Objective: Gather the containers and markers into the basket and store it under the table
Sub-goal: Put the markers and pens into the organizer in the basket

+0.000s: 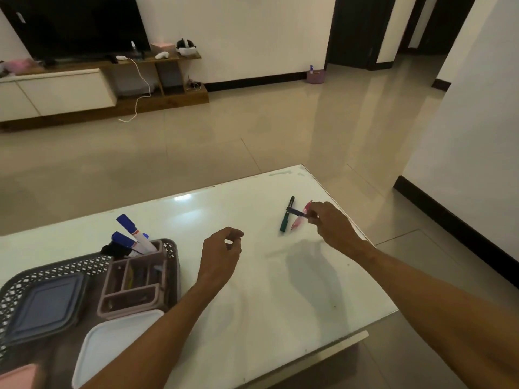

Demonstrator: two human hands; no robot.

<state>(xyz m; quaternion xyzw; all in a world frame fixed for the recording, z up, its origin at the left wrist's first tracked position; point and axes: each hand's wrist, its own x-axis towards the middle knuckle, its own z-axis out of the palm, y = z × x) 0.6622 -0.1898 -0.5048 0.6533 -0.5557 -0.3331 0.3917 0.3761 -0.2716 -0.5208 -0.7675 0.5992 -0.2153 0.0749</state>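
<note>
Head view: white table (280, 276), tiled floor (196, 136); right hand (332, 224) pinches a marker (301, 212), left hand (222, 252) relaxed.

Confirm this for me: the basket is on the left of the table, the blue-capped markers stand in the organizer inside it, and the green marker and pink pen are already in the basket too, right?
Not quite. In the head view the green marker and pink pen lie on the table near its right edge, by the right hand, not in the basket. The rest holds.
</note>
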